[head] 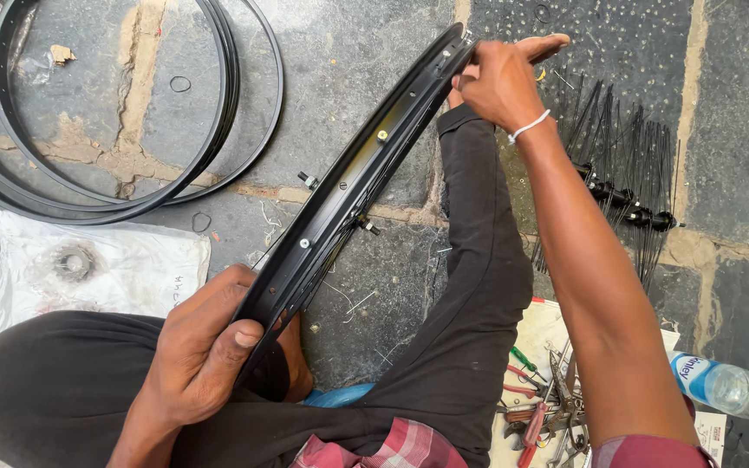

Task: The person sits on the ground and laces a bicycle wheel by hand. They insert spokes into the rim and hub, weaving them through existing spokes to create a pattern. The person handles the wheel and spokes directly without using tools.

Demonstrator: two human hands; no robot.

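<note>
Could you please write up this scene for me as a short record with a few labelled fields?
Setting: grey stone-paved ground, person seated, legs in black trousers
Left hand: grip closed on the near end of a black metal bicycle wheel rim
Right hand: grip closed on the rim's far end
Rim pose: tilted, on edge, over the lap
Nearby left: spare black rims, white plastic sheet
Nearby right: bundle of black spokes, hand tools, clear plastic bottle

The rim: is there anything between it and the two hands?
Nothing visible. The left hand grips the near end of the rim directly, and the right hand grips its far end.
</note>
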